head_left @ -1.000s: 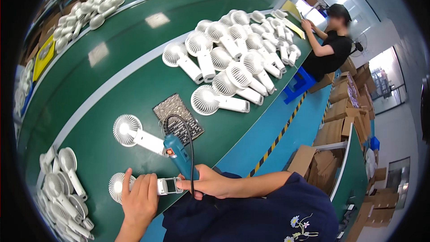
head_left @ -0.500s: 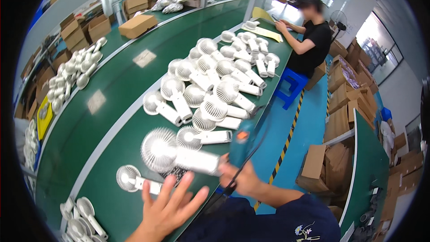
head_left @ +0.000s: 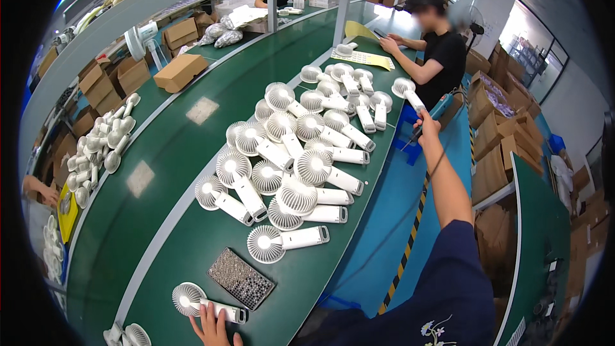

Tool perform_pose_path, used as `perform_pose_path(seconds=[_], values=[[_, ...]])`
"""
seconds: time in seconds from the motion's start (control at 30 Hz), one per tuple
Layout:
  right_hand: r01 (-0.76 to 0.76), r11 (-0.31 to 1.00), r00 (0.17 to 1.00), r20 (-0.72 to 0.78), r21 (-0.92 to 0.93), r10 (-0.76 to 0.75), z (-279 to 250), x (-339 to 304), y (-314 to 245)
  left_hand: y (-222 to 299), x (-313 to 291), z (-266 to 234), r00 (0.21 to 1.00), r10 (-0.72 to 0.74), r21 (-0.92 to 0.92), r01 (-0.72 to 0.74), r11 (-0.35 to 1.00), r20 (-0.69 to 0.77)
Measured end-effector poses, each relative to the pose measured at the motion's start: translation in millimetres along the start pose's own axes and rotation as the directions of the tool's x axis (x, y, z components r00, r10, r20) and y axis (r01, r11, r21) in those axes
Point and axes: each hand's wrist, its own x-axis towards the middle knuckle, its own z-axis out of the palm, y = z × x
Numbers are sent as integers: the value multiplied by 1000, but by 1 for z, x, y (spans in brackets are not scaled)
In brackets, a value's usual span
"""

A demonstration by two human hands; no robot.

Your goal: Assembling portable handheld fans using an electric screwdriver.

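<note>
My right hand (head_left: 428,127), arm stretched far to the right, is closed around the handle of a white handheld fan (head_left: 403,88) and a teal electric screwdriver (head_left: 441,106). The screwdriver's bit points down beyond the table's edge. At the lower edge, my left hand (head_left: 214,329) has its fingers spread across the handle of another white handheld fan (head_left: 188,298) lying on the table; its thumb is apart from the handle. Beside that fan lies a dark tray of small screws (head_left: 241,278). Many more white fans (head_left: 314,166) lie heaped up the green table (head_left: 173,250).
A co-worker in black (head_left: 442,45) sits at the table's far right by a yellow sheet (head_left: 365,57). Another person's hand (head_left: 41,191) shows at far left, near more fans (head_left: 102,138). Cardboard boxes (head_left: 181,73) stand across the belt; a cable hangs below my right hand.
My right hand has swung far right and away with the fan and screwdriver. My left hand has come down onto another fan's handle. The screw tray is uncovered, and the view has shifted.
</note>
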Motion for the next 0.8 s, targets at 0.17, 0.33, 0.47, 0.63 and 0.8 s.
perform_pose_path(seconds=[0.17, 0.33, 0.47, 0.63, 0.8], values=[[-154, 979, 985, 54, -134, 162, 19, 63, 46, 2, 3, 14, 996, -86, 86, 88, 992, -33], [-160, 891, 981, 34, -425, 192, 39, 96, 56, 3, 2, 17, 996, -83, 104, 87, 991, -40], [-113, 839, 982, 67, -533, 174, 35, 102, 61, 12, -2, 15, 994, -105, 106, 108, 988, -38], [4, 880, 993, 109, -475, 54, 36, 72, 58, 15, -2, 27, 967, -181, 170, 211, 963, -177], [221, 930, 919, 381, -295, -97, -1, -51, 1, -4, 45, -31, 994, -11, 378, -30, 925, 106]])
